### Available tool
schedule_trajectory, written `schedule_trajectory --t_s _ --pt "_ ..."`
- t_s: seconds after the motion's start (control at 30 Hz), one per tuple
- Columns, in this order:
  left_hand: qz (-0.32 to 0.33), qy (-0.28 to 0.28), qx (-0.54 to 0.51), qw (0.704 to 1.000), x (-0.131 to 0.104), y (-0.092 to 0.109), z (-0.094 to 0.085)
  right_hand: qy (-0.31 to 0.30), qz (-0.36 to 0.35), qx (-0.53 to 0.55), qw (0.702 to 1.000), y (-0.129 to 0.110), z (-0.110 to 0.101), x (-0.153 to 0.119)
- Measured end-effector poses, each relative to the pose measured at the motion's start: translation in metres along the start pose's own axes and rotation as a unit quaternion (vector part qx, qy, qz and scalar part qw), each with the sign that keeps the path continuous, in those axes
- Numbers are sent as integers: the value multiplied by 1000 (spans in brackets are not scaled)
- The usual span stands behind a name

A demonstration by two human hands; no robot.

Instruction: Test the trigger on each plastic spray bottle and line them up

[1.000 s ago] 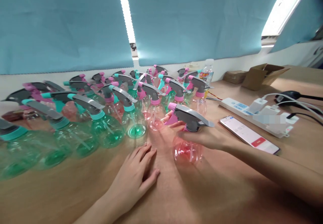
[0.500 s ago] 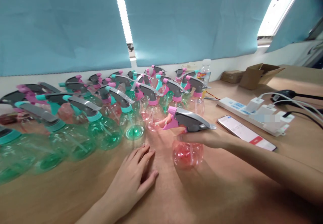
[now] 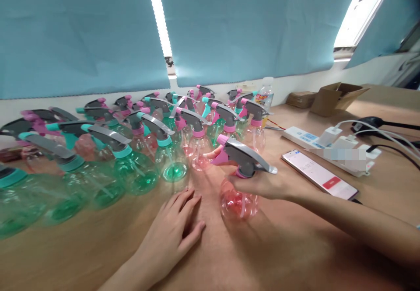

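Observation:
My right hand (image 3: 262,185) is wrapped round the neck of a pink spray bottle (image 3: 239,205) with a grey and pink trigger head. The bottle leans slightly, and my far fingers are partly hidden behind it. Flat on the table lies my left hand (image 3: 177,225), fingers loosely stretched and holding nothing. Just beyond its fingertips stands a green spray bottle (image 3: 172,166) with a turquoise collar. Behind the held bottle is another pink spray bottle (image 3: 200,149). More green spray bottles (image 3: 136,173) stand to the left of my left hand.
Several rows of pink and green spray bottles fill the table's back left. A clear labelled bottle (image 3: 265,94) stands behind them. On the right lie a phone (image 3: 320,175) and a white power strip (image 3: 303,138) with plugs and cables. Farther back sits an open cardboard box (image 3: 334,99).
My right hand and the pink spray bottle have shifted slightly left and towards me, and the bottle has tilted a little. My left hand has stayed in place.

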State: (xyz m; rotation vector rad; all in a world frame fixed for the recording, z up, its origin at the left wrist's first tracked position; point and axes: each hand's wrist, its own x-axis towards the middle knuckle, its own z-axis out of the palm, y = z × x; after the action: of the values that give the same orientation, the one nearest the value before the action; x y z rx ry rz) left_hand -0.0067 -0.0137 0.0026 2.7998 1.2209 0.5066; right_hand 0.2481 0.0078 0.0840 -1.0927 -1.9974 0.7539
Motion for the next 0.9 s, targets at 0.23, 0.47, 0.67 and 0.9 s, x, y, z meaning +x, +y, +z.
schedule_trajectory --t_s 0.23,0.47,0.67,0.9 --pt "-5 0 -4 1000 0 1 -1 -28 36 59 997 -7 -3 -1" --pt "-3 -1 -3 1000 1 1 -1 -55 74 68 993 -16 -2 1" --pt "-2 0 3 1000 0 0 1 -12 38 79 996 -15 2 2" --pt "-4 -9 -2 1000 0 2 -1 65 27 87 994 -14 7 -3"
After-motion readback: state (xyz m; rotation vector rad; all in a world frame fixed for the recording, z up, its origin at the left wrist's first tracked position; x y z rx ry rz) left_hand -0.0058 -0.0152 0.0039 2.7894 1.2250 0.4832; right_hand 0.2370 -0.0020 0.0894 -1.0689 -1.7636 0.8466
